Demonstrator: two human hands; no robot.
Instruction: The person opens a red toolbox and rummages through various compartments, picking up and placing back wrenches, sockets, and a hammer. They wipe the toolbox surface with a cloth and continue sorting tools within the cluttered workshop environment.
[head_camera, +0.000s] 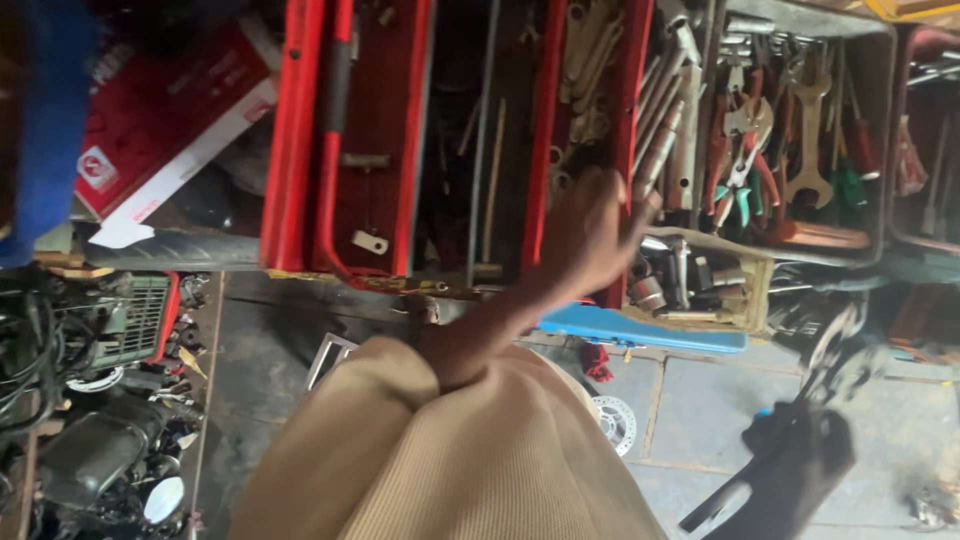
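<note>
One of the person's hands (592, 235) reaches up from a tan ribbed sleeve (470, 460) at the bottom middle of the frame into the open red toolbox (345, 140) that fills the top; which hand it is I cannot tell for sure, though it looks like the right, and the other is out of sight. The fingers are loosely spread, gripping nothing, their tips touching the steel spanners (660, 110) lying in the tray at upper middle right. Just beside them, right of centre, sits a small tray of sockets (690, 280), and further right a bin of pliers (745, 150) and a large wrench (808, 140). A blue case (640, 328) lies below the hand. To pick cleanly, I'd say pinch one spanner by its shank and lift it straight out, so the neighbours don't tangle or spill
</note>
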